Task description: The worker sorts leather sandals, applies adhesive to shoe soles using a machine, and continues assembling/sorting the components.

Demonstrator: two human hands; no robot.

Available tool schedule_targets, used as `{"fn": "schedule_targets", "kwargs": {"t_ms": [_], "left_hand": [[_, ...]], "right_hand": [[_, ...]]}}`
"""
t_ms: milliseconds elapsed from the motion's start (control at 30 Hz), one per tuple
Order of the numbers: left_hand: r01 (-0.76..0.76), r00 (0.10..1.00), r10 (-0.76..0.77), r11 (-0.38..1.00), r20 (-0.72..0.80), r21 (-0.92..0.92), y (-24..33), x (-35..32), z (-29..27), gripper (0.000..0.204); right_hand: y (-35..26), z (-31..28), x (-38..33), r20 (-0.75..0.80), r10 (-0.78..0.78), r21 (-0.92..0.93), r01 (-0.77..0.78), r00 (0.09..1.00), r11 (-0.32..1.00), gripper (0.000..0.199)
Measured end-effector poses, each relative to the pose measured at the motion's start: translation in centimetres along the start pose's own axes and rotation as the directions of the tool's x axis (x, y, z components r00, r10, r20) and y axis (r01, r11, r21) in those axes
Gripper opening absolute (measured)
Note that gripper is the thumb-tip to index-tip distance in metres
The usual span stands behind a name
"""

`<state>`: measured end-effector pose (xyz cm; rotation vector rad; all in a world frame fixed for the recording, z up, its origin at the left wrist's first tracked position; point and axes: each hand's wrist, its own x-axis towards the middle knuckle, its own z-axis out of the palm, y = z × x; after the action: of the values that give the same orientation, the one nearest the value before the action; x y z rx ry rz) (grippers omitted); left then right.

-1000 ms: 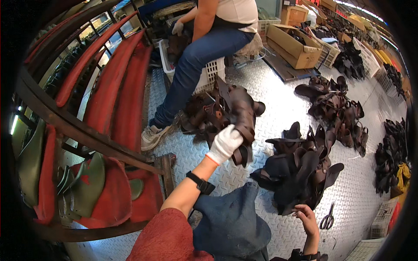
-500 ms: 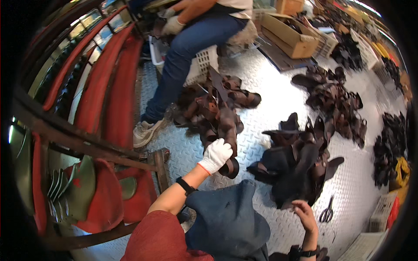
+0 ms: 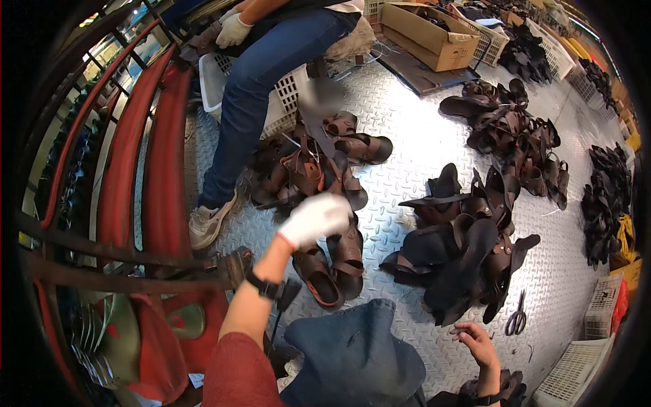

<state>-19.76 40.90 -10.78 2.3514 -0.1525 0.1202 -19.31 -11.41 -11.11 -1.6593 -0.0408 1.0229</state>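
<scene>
My left hand (image 3: 315,220), in a white knit glove, is over the near edge of a pile of brown leather sandals (image 3: 295,166). Motion smears its fingers, so its grip is unclear. Just below it, two brown shoes (image 3: 315,277) lie side by side on the floor. My bare right hand (image 3: 478,344) has its fingers loosely apart and holds nothing. It is beside the near end of a heap of dark brown sandals and black soles (image 3: 461,254). Black-handled scissors (image 3: 517,319) lie to its right. A blurred dark grey shape (image 3: 322,95) shows above the sandal pile.
A co-worker in jeans (image 3: 251,81) sits at the far left beside a white crate (image 3: 285,102). Red racks (image 3: 169,156) line the left side. More sandals (image 3: 519,136) lie at the far right, below a cardboard box (image 3: 430,37). White crates (image 3: 573,370) stand at the right edge.
The view has shifted. My left hand has moved slightly left, and the two shoes below it now show more fully. A blurred grey shape has appeared above the pile. My right hand stays open.
</scene>
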Motion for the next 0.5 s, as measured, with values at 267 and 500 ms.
{"fn": "schedule_targets", "kwargs": {"t_ms": [267,500], "left_hand": [[0.821,0.557,-0.592,0.5,-0.583,0.276,-18.8,13.5,-5.6,0.074],[0.354,0.935,-0.105,0.343,-0.339,0.87,-15.8,17.6,4.4,0.027]], "right_hand": [[-1.5,0.3,0.8,-0.07,0.093,0.024,-0.092,0.993,0.995,0.026],[-1.8,0.3,1.5,-0.082,0.183,0.017,-0.183,0.98,0.983,0.028]]}}
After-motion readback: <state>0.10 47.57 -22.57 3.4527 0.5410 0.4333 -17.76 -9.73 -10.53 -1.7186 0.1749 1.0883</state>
